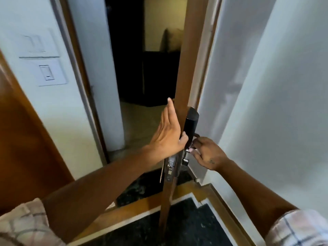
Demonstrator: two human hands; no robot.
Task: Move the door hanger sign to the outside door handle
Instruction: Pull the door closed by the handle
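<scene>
the brown door [183, 71] stands ajar and is seen edge-on, running down the middle of the view. the left hand [168, 134] lies flat against the door's left face, fingers straight and together, thumb hooked round the edge toward the black lock body [190, 125]; it clamps nothing, only presses on the wood. the right hand [206, 153] is on the other side of the door, just below the lock body, with its fingers curled in at the handle [196, 135], of which only a short dark curve shows above the knuckles. whether those fingers are closed on the handle or on something small beside it cannot be told; the fingertips are blurred and partly hidden by the lock.

below the left wrist, a thin pale strip [161, 172] hangs close against the door's left face; seen edge-on, it may be the sign, but this cannot be confirmed and no lettering on it can be read. the metal latch plate [170, 168] is set in the door's edge just right of the strip.

on the white wall at left is a switch plate [51, 71] with one rocker; a second pale plate sits above it. no brand, label or writing is legible anywhere. both forearms are bare, with checked sleeves [23, 226] at the bottom corners. the floor [186, 221] under the door is dark speckled stone with a tan border. beyond the opening the room is dim.
</scene>
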